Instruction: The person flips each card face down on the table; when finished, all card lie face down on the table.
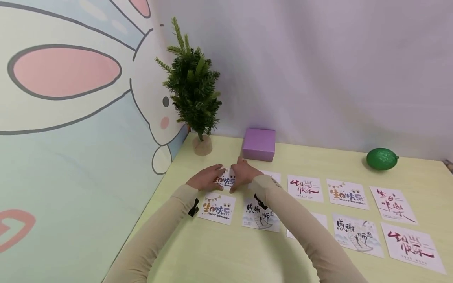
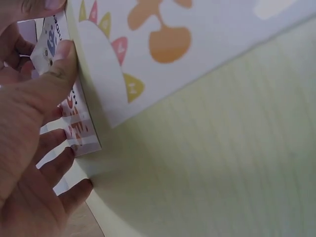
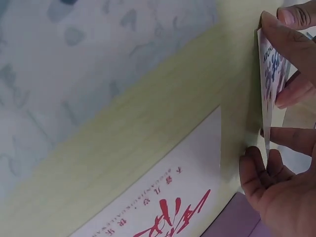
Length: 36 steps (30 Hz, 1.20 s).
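In the head view my left hand (image 1: 207, 179) and right hand (image 1: 244, 173) meet over a white "Happy Birthday" card (image 1: 225, 179) in the far row at the left. The left thumb lies on the card's near edge in the left wrist view, with the fingers spread along its side. From the right wrist view, my right hand (image 3: 291, 190) holds the same card (image 3: 271, 79) between thumb and fingers, its edge tilted up from the table. A matching birthday card (image 1: 216, 208) lies just nearer. The right forearm partly covers a calligraphy card (image 1: 260, 216).
Two rows of printed cards run to the right, among them a red-lettered card (image 1: 305, 188) and a birthday card (image 1: 347, 194). Behind stand a purple box (image 1: 259, 143) and a small artificial tree (image 1: 198, 90). A green lime-shaped object (image 1: 381, 159) sits at the back right.
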### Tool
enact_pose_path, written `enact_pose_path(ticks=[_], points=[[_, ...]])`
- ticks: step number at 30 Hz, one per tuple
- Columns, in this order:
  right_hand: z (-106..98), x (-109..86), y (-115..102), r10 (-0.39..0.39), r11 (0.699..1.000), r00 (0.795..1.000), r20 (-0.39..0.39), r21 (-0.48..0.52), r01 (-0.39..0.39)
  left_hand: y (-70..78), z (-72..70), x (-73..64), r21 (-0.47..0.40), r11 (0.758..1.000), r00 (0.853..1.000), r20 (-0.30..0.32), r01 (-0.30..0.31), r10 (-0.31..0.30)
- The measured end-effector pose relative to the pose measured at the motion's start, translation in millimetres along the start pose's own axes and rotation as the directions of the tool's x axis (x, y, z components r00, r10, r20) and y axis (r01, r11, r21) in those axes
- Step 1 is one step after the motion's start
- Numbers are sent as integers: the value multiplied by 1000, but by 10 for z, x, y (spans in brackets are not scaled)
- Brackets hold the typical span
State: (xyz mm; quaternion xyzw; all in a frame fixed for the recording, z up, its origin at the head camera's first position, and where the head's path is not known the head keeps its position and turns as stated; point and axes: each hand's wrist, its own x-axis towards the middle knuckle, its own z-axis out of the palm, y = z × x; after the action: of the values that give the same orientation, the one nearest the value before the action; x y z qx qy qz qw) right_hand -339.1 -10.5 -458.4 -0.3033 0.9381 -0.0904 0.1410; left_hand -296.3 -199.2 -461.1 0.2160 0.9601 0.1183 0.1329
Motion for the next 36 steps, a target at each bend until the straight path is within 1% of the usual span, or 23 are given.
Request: enact_pose_path(ticks=[4, 6, 8, 10, 11, 12, 14, 16, 18, 19, 21, 23, 25, 26, 27, 28, 30, 31, 33, 34, 35, 36], points=[[20, 7, -3, -10, 999, 1000, 3, 45, 10, 2, -6, 31, 6, 1000, 1000, 13, -8, 8], [32, 5, -4, -17, 999, 1000, -1, 46, 17, -7, -2, 50, 13, 1000, 1000, 13, -6, 5], [15, -15, -2, -39, 998, 999, -24, 43, 40, -11, -4, 76, 6, 1000, 1000, -2, -14, 14], [-13, -54, 4, -79, 996, 995, -56, 36, 81, -4, -11, 100, -23, 999, 998, -39, -44, 43], [-33, -80, 8, -101, 994, 992, -79, 33, 104, 0, -14, 115, -38, 997, 996, -63, -70, 68], [-58, -108, 13, -130, 991, 986, -106, 30, 134, 11, -25, 127, -64, 992, 991, -90, -107, 101], [-123, -167, 21, -180, 981, 970, -160, 43, 189, 42, -55, 149, -103, 977, 975, -138, -187, 172], [-193, -225, 37, -211, 972, 957, -199, 58, 227, 78, -93, 162, -107, 961, 957, -168, -255, 235], [-252, -275, 67, -232, 960, 947, -223, 103, 260, 113, -131, 165, -100, 948, 942, -181, -303, 282], [-275, -297, 84, -232, 954, 946, -226, 138, 267, 128, -147, 164, -92, 943, 936, -188, -319, 299], [-295, -323, 140, -226, 944, 945, -238, 187, 273, 147, -171, 164, -82, 938, 925, -211, -337, 314], [-271, -317, 187, -216, 925, 943, -254, 257, 281, 137, -183, 142, -116, 937, 922, -251, -330, 294], [-227, -299, 229, -212, 904, 939, -273, 310, 294, 128, -196, 118, -208, 922, 917, -305, -327, 257], [-198, -286, 247, -212, 893, 936, -279, 333, 302, 119, -199, 106, -257, 913, 917, -330, -318, 226], [-172, -276, 258, -213, 880, 936, -282, 360, 309, 109, -201, 95, -306, 899, 914, -353, -314, 199], [-142, -263, 267, -220, 867, 934, -281, 383, 319, 102, -202, 80, -359, 883, 915, -367, -304, 166], [-86, -232, 269, -244, 849, 930, -276, 403, 342, 73, -189, 56, -436, 852, 917, -381, -289, 116], [-60, -214, 267, -255, 845, 928, -271, 403, 351, 52, -178, 43, -455, 848, 920, -382, -273, 92], [-27, -185, 249, -277, 852, 923, -267, 375, 364, 3, -147, 13, -476, 849, 927, -372, -230, 43], [-16, -173, 237, -284, 861, 923, -261, 354, 365, -26, -131, -3, -472, 856, 930, -367, -208, 24], [-7, -158, 221, -288, 876, 924, -251, 321, 360, -57, -115, -22, -454, 873, 933, -359, -180, 6], [3, -146, 205, -287, 894, 927, -240, 281, 349, -87, -100, -38, -423, 894, 938, -347, -149, -8]])
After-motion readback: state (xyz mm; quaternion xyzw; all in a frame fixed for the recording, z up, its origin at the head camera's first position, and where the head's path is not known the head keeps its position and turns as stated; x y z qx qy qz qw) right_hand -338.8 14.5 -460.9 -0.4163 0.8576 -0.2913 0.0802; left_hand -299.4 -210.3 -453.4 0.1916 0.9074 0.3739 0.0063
